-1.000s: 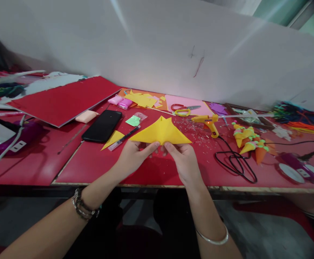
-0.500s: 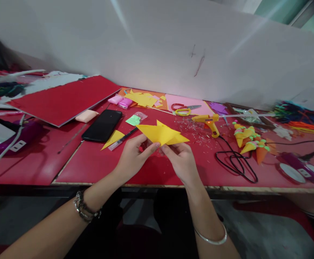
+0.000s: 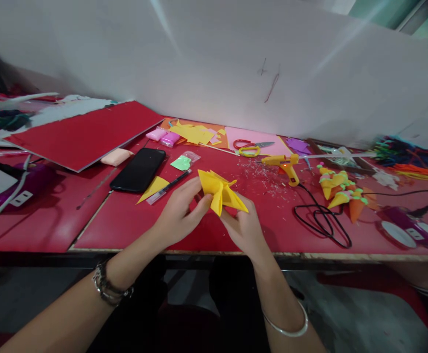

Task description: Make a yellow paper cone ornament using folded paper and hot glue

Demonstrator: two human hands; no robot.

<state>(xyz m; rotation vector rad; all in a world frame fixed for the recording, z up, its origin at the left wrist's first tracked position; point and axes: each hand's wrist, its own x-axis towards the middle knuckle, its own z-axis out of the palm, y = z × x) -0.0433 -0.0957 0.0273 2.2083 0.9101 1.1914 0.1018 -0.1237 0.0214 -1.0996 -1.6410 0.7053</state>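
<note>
my left forearm reaching in from the lower left, dark beaded bracelets at its wrist, my left hand [image 3: 180, 211] with thumb and fingers bent inward, my right forearm rising from the lower right, silvery bangle around it, my right hand [image 3: 245, 228] angled toward the left

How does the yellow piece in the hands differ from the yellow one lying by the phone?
The held yellow piece is folded, its points sticking out; the loose yellow piece lies flat. The held yellow piece is up between the left hand and right hand; the loose yellow piece rests beside the phone. Both are yellow.
</note>
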